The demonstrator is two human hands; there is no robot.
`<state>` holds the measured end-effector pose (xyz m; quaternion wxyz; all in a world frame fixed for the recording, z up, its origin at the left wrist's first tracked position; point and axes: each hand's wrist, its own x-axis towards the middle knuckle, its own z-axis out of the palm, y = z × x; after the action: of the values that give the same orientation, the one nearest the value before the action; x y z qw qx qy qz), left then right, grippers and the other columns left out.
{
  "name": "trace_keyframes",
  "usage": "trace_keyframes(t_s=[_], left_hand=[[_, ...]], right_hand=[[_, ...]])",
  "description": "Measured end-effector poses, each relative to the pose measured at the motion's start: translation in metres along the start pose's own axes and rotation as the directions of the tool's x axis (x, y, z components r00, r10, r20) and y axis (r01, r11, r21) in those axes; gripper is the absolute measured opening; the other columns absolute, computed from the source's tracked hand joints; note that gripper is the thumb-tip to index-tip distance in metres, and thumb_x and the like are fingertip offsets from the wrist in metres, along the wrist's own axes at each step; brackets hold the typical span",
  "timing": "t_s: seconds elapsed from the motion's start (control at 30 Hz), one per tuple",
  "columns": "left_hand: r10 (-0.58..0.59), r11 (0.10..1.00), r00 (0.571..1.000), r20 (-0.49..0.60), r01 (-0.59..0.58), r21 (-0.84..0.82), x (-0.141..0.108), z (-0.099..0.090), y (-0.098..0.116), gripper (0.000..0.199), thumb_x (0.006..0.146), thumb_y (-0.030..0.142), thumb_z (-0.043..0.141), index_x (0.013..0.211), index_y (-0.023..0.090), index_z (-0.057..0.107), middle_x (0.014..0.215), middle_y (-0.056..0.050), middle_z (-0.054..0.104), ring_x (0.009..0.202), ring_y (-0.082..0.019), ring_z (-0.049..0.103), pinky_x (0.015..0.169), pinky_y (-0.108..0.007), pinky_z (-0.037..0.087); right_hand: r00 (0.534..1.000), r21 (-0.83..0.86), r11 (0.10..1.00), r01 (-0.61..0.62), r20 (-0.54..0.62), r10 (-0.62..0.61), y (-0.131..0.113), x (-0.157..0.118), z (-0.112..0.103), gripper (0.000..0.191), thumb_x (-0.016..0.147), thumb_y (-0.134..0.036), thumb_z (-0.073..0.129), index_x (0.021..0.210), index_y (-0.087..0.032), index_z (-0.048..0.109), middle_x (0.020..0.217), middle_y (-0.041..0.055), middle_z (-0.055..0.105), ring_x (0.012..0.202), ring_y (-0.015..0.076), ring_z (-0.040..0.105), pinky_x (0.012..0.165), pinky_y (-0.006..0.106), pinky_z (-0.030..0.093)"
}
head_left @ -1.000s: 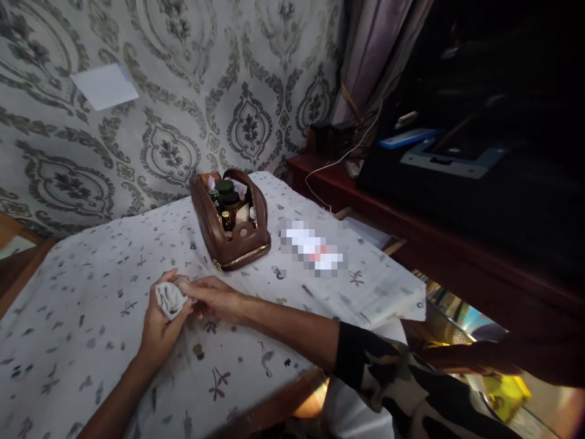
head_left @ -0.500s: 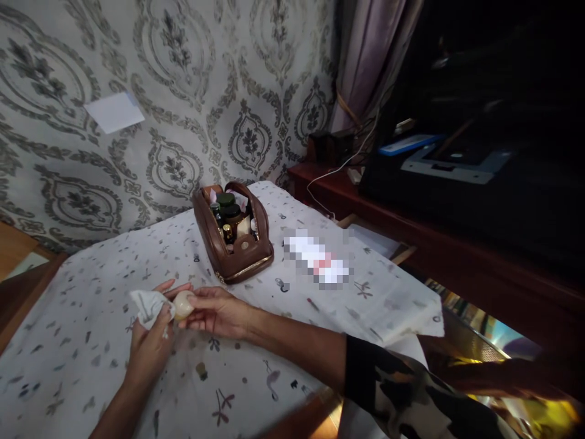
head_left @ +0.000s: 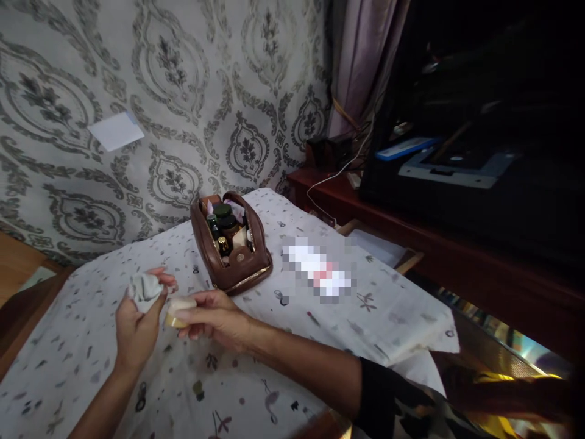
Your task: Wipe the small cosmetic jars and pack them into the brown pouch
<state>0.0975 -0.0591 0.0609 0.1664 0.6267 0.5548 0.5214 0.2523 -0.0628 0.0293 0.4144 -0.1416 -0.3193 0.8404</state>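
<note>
My left hand [head_left: 139, 323] is closed around a crumpled whitish cloth [head_left: 145, 286], thumb over its lower edge. Just to the right, my right hand [head_left: 219, 317] grips a small round jar [head_left: 181, 310] with a pale top and a yellowish lower part, held between thumb and fingers. Cloth and jar are close together above the table; whether they touch I cannot tell. Beyond the hands stands an open brown leather cosmetic bag [head_left: 247, 271], unzipped, with several dark jars and small bottles [head_left: 225, 219] inside.
The table has a white patterned tablecloth [head_left: 320, 341]. A blurred-out white and red item [head_left: 315, 266] lies right of the bag. Patterned wallpaper [head_left: 173, 116] rises behind. To the right are a dark red cabinet [head_left: 411, 250], a white cable [head_left: 320, 177] and a large black screen [head_left: 493, 110].
My left hand with the cloth has drawn slightly left, away from the jar. The jar has tilted in my right hand, showing its yellowish side. The view has shifted a little.
</note>
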Motion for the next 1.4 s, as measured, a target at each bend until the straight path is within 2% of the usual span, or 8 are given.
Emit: trace_keyframes(t_s=[0.1,0.2,0.27,0.37,0.57,0.73,1.13,1.4], left_hand=[[0.276,0.948,0.956,0.099,-0.288,0.136,0.022,0.009,0.025,0.025,0.088,0.035,0.061,0.108,0.021,0.066,0.108,-0.006,0.071,0.104,-0.025,0.065,0.098,-0.039,0.051],[0.511,0.79,0.782,0.356,-0.591,0.166,0.037,0.027,0.045,0.035,0.088,0.026,0.056,0.121,0.021,0.064,0.124,-0.009,0.069,0.12,-0.028,0.061,0.106,-0.043,0.048],[0.557,0.664,0.661,0.503,-0.718,0.208,0.042,0.039,0.051,0.041,0.086,0.017,0.051,0.126,0.02,0.062,0.135,-0.012,0.064,0.134,-0.031,0.052,0.113,-0.048,0.042],[0.517,0.538,0.582,0.628,-0.791,0.29,0.042,0.049,0.049,0.044,0.082,0.009,0.046,0.121,0.02,0.063,0.144,-0.013,0.059,0.144,-0.033,0.043,0.115,-0.053,0.037],[0.511,0.461,0.56,0.652,-0.819,0.342,0.033,0.047,0.039,0.05,0.073,0.002,0.042,0.115,0.021,0.06,0.148,-0.012,0.057,0.144,-0.032,0.044,0.113,-0.053,0.037],[0.575,0.437,0.548,0.608,-0.833,0.338,0.028,0.047,0.031,0.056,0.07,0.001,0.041,0.119,0.022,0.06,0.147,-0.011,0.059,0.145,-0.032,0.045,0.113,-0.053,0.037],[0.647,0.426,0.527,0.552,-0.849,0.311,0.029,0.054,0.015,0.048,0.08,0.01,0.047,0.126,0.019,0.059,0.145,-0.015,0.06,0.146,-0.033,0.043,0.114,-0.052,0.04],[0.63,0.485,0.562,0.537,-0.824,0.293,0.025,0.057,0.012,0.05,0.082,0.008,0.043,0.129,0.018,0.058,0.149,-0.017,0.057,0.147,-0.034,0.041,0.114,-0.055,0.04]], right_hand=[[0.987,-0.033,0.987,0.157,0.051,-0.155,-0.039,-0.02,0.005,0.057,0.052,-0.052,0.094,0.09,-0.015,0.072,0.081,0.0001,0.072,0.07,0.0133,0.071,0.058,0.021,0.047],[0.949,-0.199,0.928,0.313,0.027,-0.315,-0.084,-0.038,-0.002,0.049,0.061,-0.044,0.091,0.096,-0.017,0.071,0.088,0.0014,0.073,0.077,0.0148,0.072,0.063,0.023,0.052],[0.913,-0.32,0.868,0.379,-0.026,-0.408,-0.112,-0.046,-0.012,0.05,0.065,-0.042,0.089,0.104,-0.017,0.069,0.089,0.0013,0.073,0.076,0.0137,0.071,0.064,0.023,0.053],[0.84,-0.463,0.764,0.449,-0.072,-0.537,-0.143,-0.05,-0.029,0.052,0.067,-0.04,0.088,0.106,-0.02,0.06,0.091,0.0004,0.072,0.076,0.0144,0.072,0.063,0.024,0.053],[0.763,-0.705,0.549,0.448,-0.019,-0.646,-0.175,-0.034,-0.049,0.043,0.066,-0.033,0.086,0.092,-0.02,0.054,0.089,-0.0017,0.069,0.08,0.0141,0.068,0.071,0.028,0.054],[0.802,-0.824,0.383,0.418,0.137,-0.582,-0.187,-0.006,-0.053,0.028,0.072,-0.028,0.08,0.09,-0.016,0.063,0.088,-0.0014,0.067,0.079,0.0138,0.064,0.075,0.03,0.052],[0.911,-0.876,-0.422,0.232,0.348,-0.222,-0.193,0.027,-0.041,0.031,0.082,-0.014,0.072,0.108,-0.018,0.056,0.089,-0.0014,0.058,0.074,0.0122,0.051,0.066,0.024,0.032],[0.956,-0.804,-0.561,0.197,0.285,-0.073,-0.188,0.038,-0.027,0.007,0.084,-0.012,0.07,0.09,-0.014,0.068,0.099,0.007,0.066,0.088,0.0184,0.06,0.068,0.028,0.034]])
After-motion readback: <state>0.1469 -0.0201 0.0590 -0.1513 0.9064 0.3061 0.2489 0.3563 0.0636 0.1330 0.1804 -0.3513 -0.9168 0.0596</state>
